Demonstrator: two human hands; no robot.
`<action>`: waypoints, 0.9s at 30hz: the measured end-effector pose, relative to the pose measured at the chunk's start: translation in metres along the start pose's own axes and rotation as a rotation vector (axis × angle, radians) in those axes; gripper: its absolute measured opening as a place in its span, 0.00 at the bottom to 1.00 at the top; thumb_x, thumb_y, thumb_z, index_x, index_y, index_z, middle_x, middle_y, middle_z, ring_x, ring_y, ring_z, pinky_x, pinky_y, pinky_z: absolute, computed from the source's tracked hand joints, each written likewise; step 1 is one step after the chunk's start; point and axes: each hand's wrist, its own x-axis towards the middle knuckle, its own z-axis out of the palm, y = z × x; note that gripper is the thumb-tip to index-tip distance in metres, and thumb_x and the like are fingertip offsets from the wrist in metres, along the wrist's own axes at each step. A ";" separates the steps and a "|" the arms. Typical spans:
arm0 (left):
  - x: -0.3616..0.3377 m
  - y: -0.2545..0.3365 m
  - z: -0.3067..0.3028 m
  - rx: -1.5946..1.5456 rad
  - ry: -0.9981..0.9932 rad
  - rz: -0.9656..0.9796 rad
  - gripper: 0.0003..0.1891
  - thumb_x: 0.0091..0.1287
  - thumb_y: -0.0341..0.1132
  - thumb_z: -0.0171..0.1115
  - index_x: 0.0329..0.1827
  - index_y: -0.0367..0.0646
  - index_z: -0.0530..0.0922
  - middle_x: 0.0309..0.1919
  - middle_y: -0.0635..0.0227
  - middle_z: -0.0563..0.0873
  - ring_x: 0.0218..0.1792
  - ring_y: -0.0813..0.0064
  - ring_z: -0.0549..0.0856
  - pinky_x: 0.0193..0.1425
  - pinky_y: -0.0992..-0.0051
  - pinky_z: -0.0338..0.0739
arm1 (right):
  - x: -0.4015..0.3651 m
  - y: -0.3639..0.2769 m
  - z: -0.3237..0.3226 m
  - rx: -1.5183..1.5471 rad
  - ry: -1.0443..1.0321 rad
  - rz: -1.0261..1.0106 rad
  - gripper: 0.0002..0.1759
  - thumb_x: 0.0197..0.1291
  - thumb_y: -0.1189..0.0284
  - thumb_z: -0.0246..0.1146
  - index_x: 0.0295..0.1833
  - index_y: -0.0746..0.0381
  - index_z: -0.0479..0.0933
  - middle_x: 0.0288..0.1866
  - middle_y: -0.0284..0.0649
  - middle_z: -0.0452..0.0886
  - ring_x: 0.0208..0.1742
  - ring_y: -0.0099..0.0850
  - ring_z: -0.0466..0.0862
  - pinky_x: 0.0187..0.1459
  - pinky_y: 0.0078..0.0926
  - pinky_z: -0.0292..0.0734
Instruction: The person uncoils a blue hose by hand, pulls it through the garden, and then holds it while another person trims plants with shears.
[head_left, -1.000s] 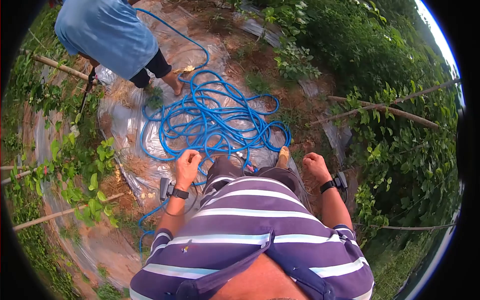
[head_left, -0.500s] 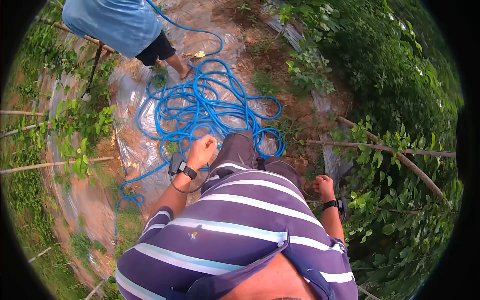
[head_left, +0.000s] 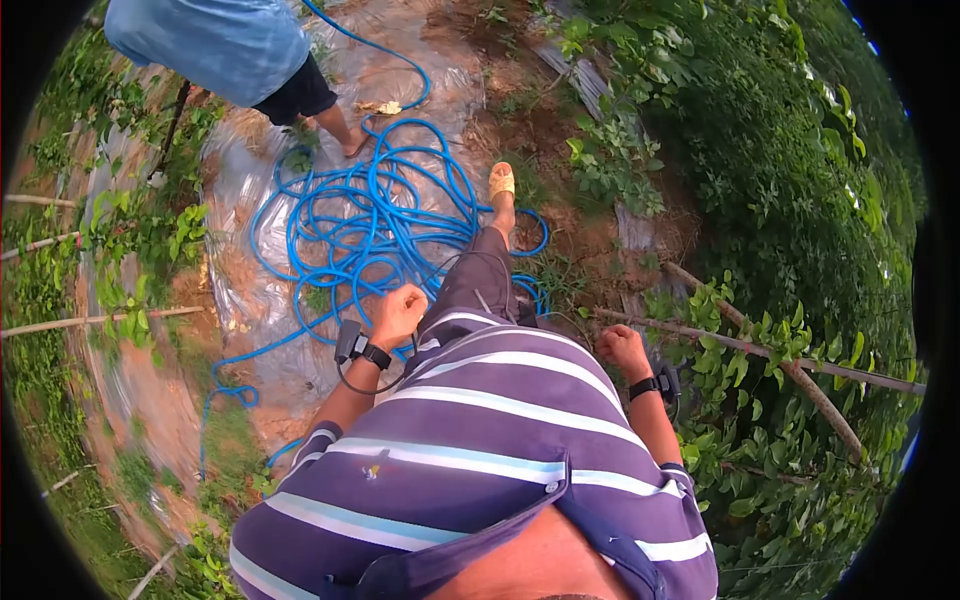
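Note:
My left hand [head_left: 399, 316] hangs beside my left thigh, its fingers curled, above the near part of a tangled blue hose [head_left: 385, 220]. Whether anything is inside the curled fingers cannot be made out. On the other side of my body, my right hand [head_left: 624, 351] is also curled, close to a wooden pole [head_left: 690, 334] and leafy plants. Both wrists carry black straps with small devices. One foot in a yellow sandal [head_left: 501, 180] stands forward, just right of the hose coils.
Another person in a blue shirt [head_left: 215, 45] stands at the upper left, a foot beside the hose. Plastic sheeting [head_left: 235, 215] lies under the coils. Dense foliage [head_left: 770, 180] and a slanted pole [head_left: 825, 410] border the right; thin poles [head_left: 120, 318] and vines border the left.
My leg with the yellow sandal has come forward into view. My right hand has moved slightly left and up. The hose and the other person appear shifted left.

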 end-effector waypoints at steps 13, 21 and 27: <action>0.317 0.026 -0.025 -0.019 0.204 -0.063 0.08 0.67 0.36 0.63 0.36 0.40 0.83 0.28 0.59 0.88 0.30 0.66 0.88 0.34 0.67 0.79 | 0.313 -0.340 0.022 -0.185 -0.169 -0.114 0.09 0.68 0.71 0.60 0.44 0.66 0.80 0.32 0.37 0.82 0.31 0.24 0.80 0.32 0.24 0.75; 0.433 0.102 -0.103 0.079 0.323 -0.096 0.09 0.65 0.36 0.63 0.38 0.39 0.83 0.30 0.55 0.89 0.33 0.56 0.89 0.37 0.63 0.80 | 0.418 -0.517 0.044 -0.268 -0.247 -0.304 0.10 0.67 0.71 0.61 0.46 0.67 0.81 0.35 0.37 0.85 0.32 0.22 0.82 0.35 0.21 0.77; 0.405 0.105 -0.094 -0.058 0.645 -0.079 0.08 0.68 0.35 0.64 0.40 0.39 0.82 0.28 0.60 0.87 0.30 0.70 0.87 0.37 0.70 0.78 | 0.432 -0.520 0.024 -0.376 -0.461 -0.107 0.09 0.70 0.69 0.61 0.47 0.63 0.80 0.36 0.36 0.85 0.32 0.25 0.85 0.32 0.22 0.80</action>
